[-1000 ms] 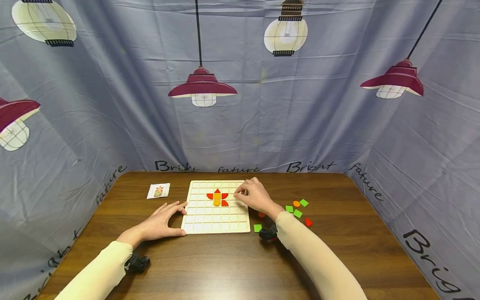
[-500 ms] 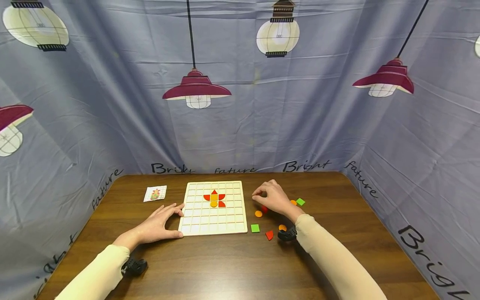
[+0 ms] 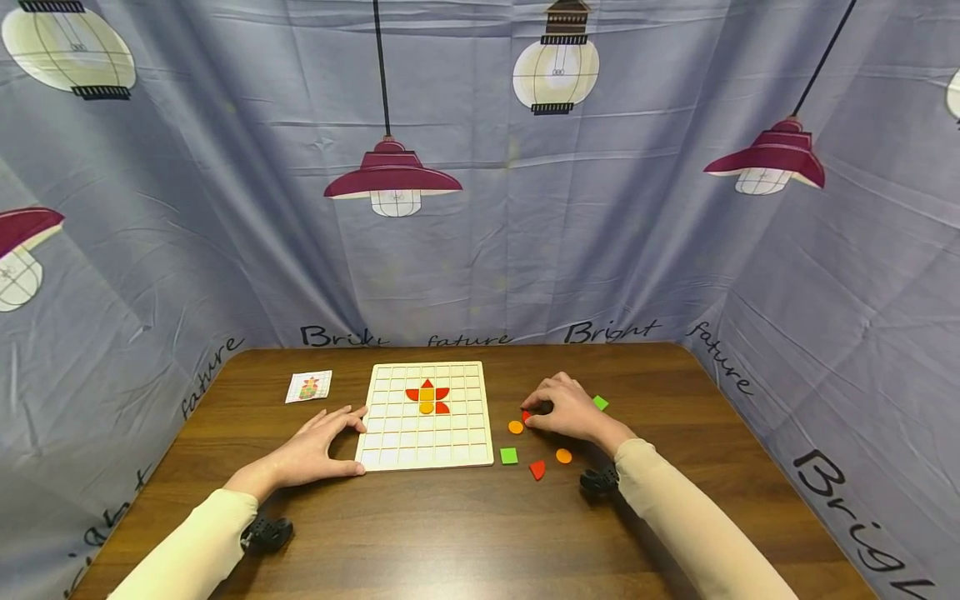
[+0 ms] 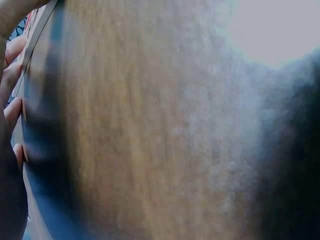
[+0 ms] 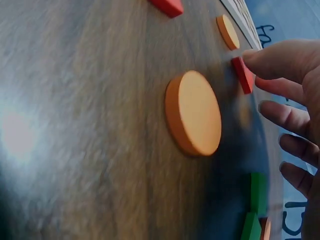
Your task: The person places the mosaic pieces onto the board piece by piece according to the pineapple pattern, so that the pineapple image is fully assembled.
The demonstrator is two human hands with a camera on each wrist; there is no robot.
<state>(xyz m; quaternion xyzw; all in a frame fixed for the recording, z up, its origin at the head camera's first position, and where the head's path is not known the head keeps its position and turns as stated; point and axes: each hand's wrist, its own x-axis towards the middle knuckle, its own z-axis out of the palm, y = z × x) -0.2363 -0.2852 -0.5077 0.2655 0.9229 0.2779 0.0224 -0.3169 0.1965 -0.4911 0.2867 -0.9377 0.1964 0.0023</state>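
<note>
Left hand (image 3: 306, 452) spread wide, fingertips and thumb at the left edge of the pale gridded board (image 3: 450, 446). Right hand (image 3: 572, 409): thumb and forefinger narrowly spaced about a flat red piece (image 5: 243, 75) on the brown wood-grain table (image 3: 450, 533), right of the board, just beside an orange disc (image 3: 515, 427); cannot tell whether pinched.

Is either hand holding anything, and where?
Right hand is at a red piece; whether it grips cannot be told. Left hand touches the board at its left edge.
</note>
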